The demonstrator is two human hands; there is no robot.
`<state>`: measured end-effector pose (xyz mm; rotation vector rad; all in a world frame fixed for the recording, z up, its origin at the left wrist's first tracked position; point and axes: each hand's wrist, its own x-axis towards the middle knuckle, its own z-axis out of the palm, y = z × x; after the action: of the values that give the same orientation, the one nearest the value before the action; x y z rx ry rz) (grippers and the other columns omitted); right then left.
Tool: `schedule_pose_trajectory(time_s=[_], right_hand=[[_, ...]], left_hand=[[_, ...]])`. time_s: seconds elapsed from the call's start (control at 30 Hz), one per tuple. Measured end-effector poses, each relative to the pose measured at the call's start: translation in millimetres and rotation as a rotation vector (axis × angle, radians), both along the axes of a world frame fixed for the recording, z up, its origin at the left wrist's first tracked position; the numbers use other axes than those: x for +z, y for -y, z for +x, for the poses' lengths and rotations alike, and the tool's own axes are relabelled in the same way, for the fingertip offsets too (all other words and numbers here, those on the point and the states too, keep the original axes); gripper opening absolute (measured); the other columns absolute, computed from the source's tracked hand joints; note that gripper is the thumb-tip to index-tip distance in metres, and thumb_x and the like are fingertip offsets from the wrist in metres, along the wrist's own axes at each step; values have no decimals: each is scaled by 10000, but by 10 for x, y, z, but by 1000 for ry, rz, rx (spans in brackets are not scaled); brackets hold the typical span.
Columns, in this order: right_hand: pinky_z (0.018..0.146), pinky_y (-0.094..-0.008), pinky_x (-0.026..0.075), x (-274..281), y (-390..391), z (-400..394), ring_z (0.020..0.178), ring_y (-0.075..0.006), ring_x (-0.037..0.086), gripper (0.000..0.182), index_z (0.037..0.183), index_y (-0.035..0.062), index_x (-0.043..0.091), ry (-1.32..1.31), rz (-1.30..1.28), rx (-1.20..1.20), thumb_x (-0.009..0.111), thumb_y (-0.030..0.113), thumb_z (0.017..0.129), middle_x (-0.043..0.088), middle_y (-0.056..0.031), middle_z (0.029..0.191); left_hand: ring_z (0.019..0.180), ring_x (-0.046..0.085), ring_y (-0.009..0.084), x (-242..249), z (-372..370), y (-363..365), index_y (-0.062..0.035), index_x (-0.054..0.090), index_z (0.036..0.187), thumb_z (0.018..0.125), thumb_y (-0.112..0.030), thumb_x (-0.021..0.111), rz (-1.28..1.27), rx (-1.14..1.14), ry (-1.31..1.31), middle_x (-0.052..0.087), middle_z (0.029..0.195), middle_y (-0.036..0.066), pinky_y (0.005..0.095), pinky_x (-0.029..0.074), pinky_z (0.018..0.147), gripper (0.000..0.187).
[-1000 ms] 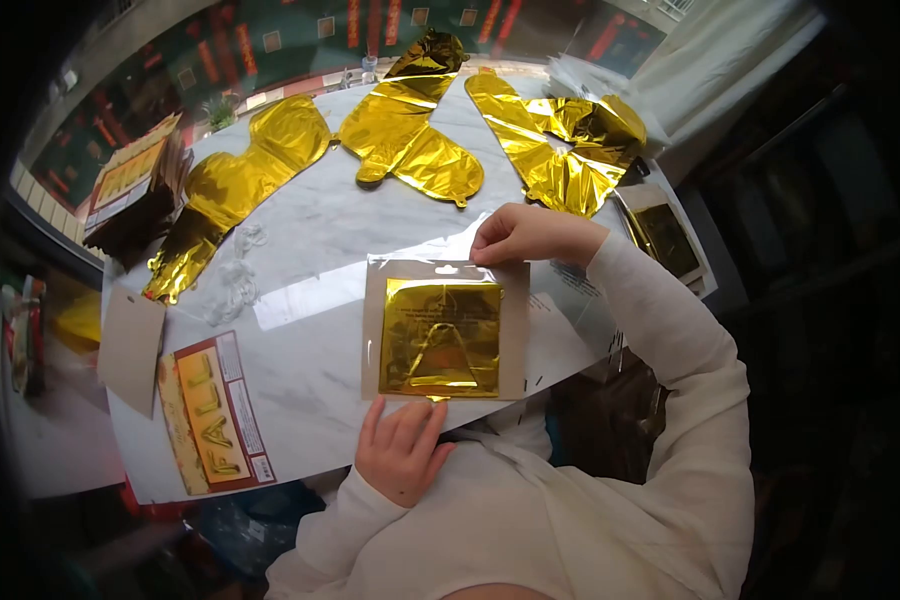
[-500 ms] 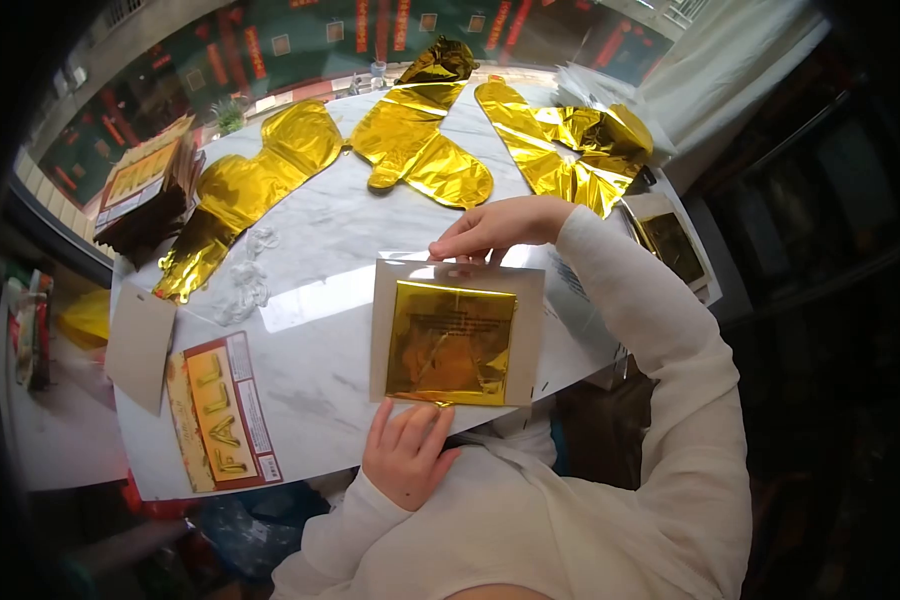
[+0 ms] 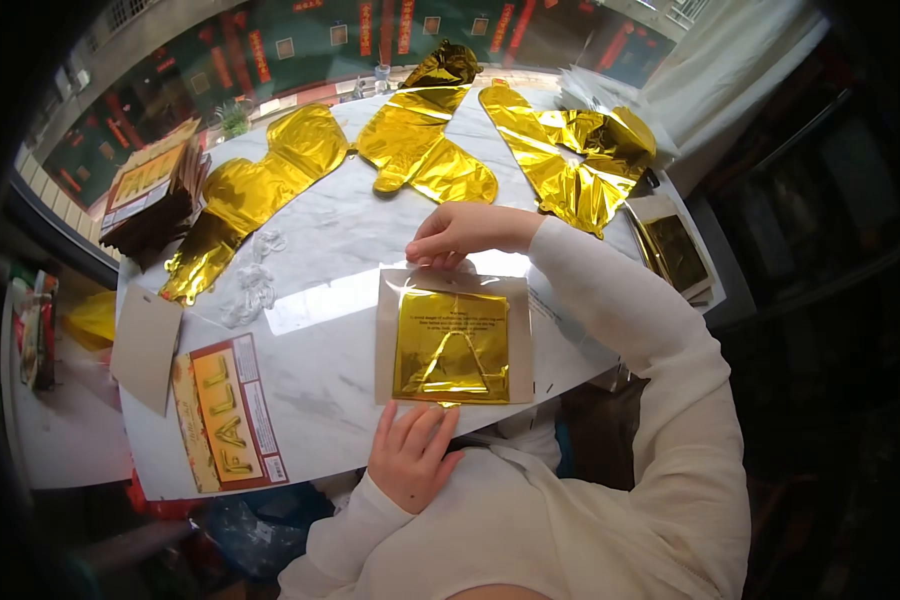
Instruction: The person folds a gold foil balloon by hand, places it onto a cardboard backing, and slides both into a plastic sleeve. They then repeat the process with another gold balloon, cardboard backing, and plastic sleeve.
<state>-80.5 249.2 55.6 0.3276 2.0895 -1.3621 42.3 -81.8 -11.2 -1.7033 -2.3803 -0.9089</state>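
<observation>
A folded gold foil balloon (image 3: 452, 370) with small dark print lies against a grey-beige card (image 3: 521, 350) in front of me, in what looks like a clear plastic bag (image 3: 395, 277). My right hand (image 3: 457, 237) is at the package's top edge, thumb and fingers pinched together on the bag's clear edge. Below the package, my left hand (image 3: 413, 458) rests with fingers stretched out, the tips touching its bottom edge. To the left lie a printed FALL card (image 3: 232, 415) and a plain card (image 3: 146, 350).
Unfolded gold foil balloons (image 3: 270, 180) spread along the table's far side. A stack of printed cards (image 3: 150, 195) stands at the far left, near crumpled clear plastic (image 3: 253, 285). More gold packages (image 3: 673, 250) lie at the right edge of the marble-patterned table (image 3: 330, 375).
My right hand has moved left along the package's top edge. The balloon's print and creases show more clearly as the glare differs. My left hand stays by the bottom edge.
</observation>
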Motion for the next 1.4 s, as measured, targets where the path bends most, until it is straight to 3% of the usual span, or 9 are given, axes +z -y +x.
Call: schedule_pose_trajectory(time_s=[0.07,0.1,0.13,0.27,0.57,0.87,0.97,1.2,1.4], right_hand=[[779,-357,563,-47,105,228,879,-176,693,316,1118,58,758,-588,331,14,807,320,949,753,-68,976],[823,-399,559,7,198,426,929,-264,695,275,1100,54,710,-889,500,127,788,252,927,723,-105,1004],[840,-418,550,109,353,630,971,-300,672,210,1025,74,675,-984,503,174,778,194,887,682,-89,999],[753,-383,462,37,867,1498,854,-244,605,216,900,121,611,-1040,653,345,789,146,781,585,-33,884],[736,-370,452,-287,1098,1882,787,-227,567,231,801,116,555,-1121,796,153,777,156,753,512,-34,795],[662,-353,457,-326,1130,1869,720,-233,576,227,786,100,520,-1103,857,182,744,101,751,504,-43,776],[644,-354,457,-390,1096,1824,704,-234,572,216,791,97,522,-1146,845,139,736,88,762,504,-45,772],[683,-352,476,-273,1074,1854,758,-232,595,219,793,95,538,-1143,837,202,756,83,784,536,-48,791],[750,-394,491,-243,896,2044,817,-268,622,211,876,99,657,-1112,754,-41,841,132,779,611,-46,845]], left_hand=[[1253,610,283,-27,2,0,-106,702,1363,782,-268,882,25,6,1,633,1317,85,586,454,1129,630],[1253,610,283,-52,4,0,-106,702,1363,782,-268,882,24,10,8,633,1317,85,586,454,1129,630],[1247,618,281,-85,7,2,-100,706,1354,790,-258,876,43,12,-22,644,1319,83,577,461,1128,610],[1215,646,272,-209,19,1,-79,726,1311,815,-217,848,111,35,-97,683,1301,80,543,485,1117,529],[1175,673,282,-178,-13,-35,-55,753,1248,831,-131,808,124,17,-100,708,1272,93,508,532,1080,427],[1130,696,293,-85,-66,-61,-6,765,1191,817,-54,722,134,-17,-114,714,1233,126,453,576,1019,379],[1175,672,323,-120,-56,-36,-24,746,1252,768,-62,788,115,-25,-77,697,1286,124,497,551,1058,487],[1170,669,322,-72,-41,-25,-24,741,1258,749,-75,806,114,-31,-34,692,1278,124,491,556,1047,516],[1150,672,345,-14,-64,46,-26,745,1248,732,-33,814,183,-70,32,693,1260,136,459,565,1015,521]])
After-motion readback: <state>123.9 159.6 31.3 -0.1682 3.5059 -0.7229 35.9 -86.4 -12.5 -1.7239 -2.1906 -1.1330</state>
